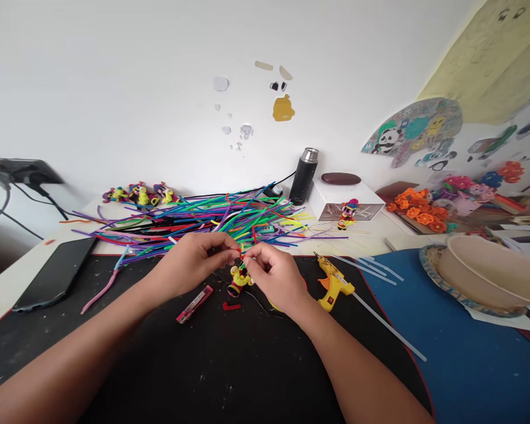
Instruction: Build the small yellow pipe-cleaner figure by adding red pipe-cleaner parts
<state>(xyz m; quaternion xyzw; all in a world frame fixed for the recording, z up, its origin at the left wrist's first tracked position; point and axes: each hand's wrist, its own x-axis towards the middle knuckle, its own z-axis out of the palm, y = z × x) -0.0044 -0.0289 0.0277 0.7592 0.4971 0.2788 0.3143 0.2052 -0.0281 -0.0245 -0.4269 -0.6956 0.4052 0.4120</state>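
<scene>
Both hands meet over the black mat (176, 359). My left hand (198, 262) pinches a small red pipe cleaner (239, 252) between thumb and fingertips. From the right, my right hand (274, 274) pinches the same red piece, part of which rises above the fingers. Just below the fingertips is a small yellow, black and pink pipe-cleaner figure (237, 281); whether the fingers touch it cannot be made out. A short bent red piece (232, 306) and a pink utility knife (195, 304) lie nearer on the mat.
A yellow glue gun (334, 285) and clear glue sticks (388, 327) lie right. Behind the hands spreads a pile of coloured pipe cleaners (194, 221), with a black thermos (304, 176) and white box (348, 203) beyond. A phone (55, 274) lies left; a bowl (494, 274) stands right.
</scene>
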